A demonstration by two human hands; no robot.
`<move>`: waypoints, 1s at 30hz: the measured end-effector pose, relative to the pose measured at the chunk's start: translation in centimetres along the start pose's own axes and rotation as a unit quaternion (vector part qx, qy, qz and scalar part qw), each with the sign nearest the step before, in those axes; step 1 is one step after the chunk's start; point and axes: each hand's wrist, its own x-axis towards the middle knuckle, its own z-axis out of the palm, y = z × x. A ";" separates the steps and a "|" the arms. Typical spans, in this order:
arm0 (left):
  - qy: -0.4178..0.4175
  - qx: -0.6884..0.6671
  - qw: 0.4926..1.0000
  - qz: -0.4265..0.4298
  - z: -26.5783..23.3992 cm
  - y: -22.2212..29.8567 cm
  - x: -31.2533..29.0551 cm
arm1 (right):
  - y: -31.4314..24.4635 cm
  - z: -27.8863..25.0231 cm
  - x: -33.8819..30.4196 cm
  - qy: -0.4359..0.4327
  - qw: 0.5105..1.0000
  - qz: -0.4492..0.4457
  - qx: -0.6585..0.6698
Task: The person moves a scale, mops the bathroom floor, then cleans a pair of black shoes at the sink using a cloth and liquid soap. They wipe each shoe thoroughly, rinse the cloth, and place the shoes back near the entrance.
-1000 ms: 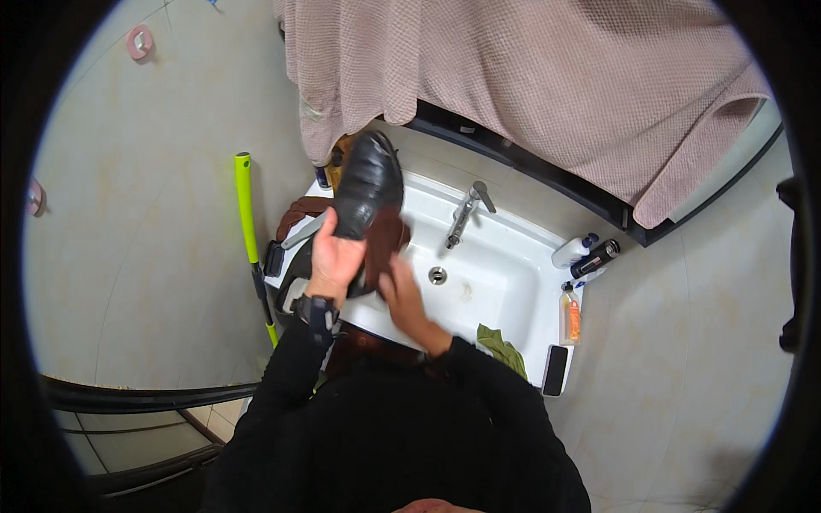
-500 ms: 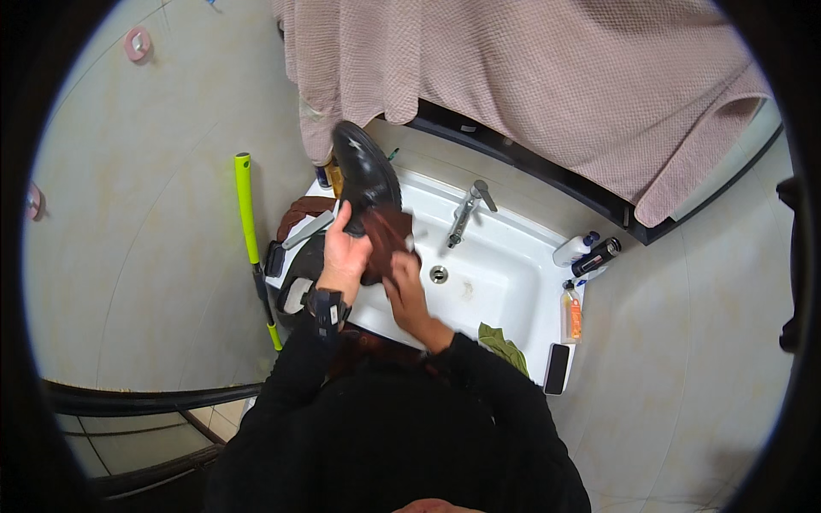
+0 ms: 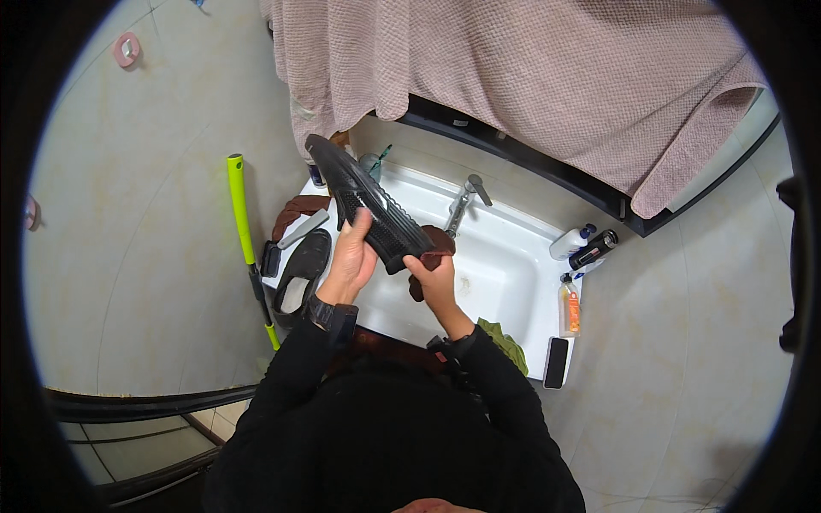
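Observation:
A black shoe [image 3: 363,192] is held over the left part of the white sink, toe pointing up and to the left, its textured sole edge showing. My left hand [image 3: 351,261] is closed around its side, thumb on the sole. At the heel end, my right hand [image 3: 438,286] grips a dark brown cloth [image 3: 441,241] and presses near the shoe; its thumb touches the heel. On the sink's left ledge lies another black shoe [image 3: 315,255] with a pale insole. Beside that one rests a brush with a grey handle [image 3: 304,230].
The sink [image 3: 513,256] has a chrome faucet [image 3: 466,203] at the back. Bottles [image 3: 570,303] and a phone [image 3: 556,363] line its right ledge, and a green cloth [image 3: 505,344] hangs over the front edge. A green pole [image 3: 240,205] leans at left; a pink towel [image 3: 530,77] hangs above.
The shoe has been rolled over, so its sole edge shows instead of its upper. My right hand with the brown cloth has moved right, to the heel.

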 end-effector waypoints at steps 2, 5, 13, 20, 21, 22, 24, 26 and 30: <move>0.034 0.034 0.999 0.015 -0.3 -0.2 -0.3 | -1.0 -0.7 -0.4 0.018 0.988 0.077 0.129; 0.057 0.024 0.997 0.044 -0.4 -0.8 -0.8 | -3.0 -1.0 -1.1 0.187 0.981 -0.035 0.023; 0.080 -0.077 0.993 -0.030 1.0 -3.4 -1.0 | -3.9 2.5 0.8 -0.085 0.868 -0.246 -0.422; 0.108 -0.153 0.982 -0.030 -0.7 -0.8 3.1 | 0.2 -0.8 -3.5 0.150 0.982 0.038 -0.107; 0.124 -0.149 0.978 -0.074 -0.5 -1.0 2.9 | 0.3 -0.9 -3.4 0.174 0.983 0.049 -0.030; 0.145 -0.119 0.978 -0.087 -0.1 -1.1 2.7 | 0.3 -0.8 -3.3 0.174 0.985 0.012 0.001; 0.153 -0.080 0.979 -0.111 1.1 -2.6 1.2 | -0.2 -0.2 -2.6 0.129 0.991 -0.021 -0.001; 0.090 -0.083 0.985 -0.118 2.3 -3.7 -0.1 | -0.7 0.2 -2.0 0.163 0.984 -0.067 -0.002; -0.088 -0.002 0.996 -0.022 3.7 -4.6 -1.9 | -0.6 -0.1 -2.5 0.185 0.976 0.035 0.110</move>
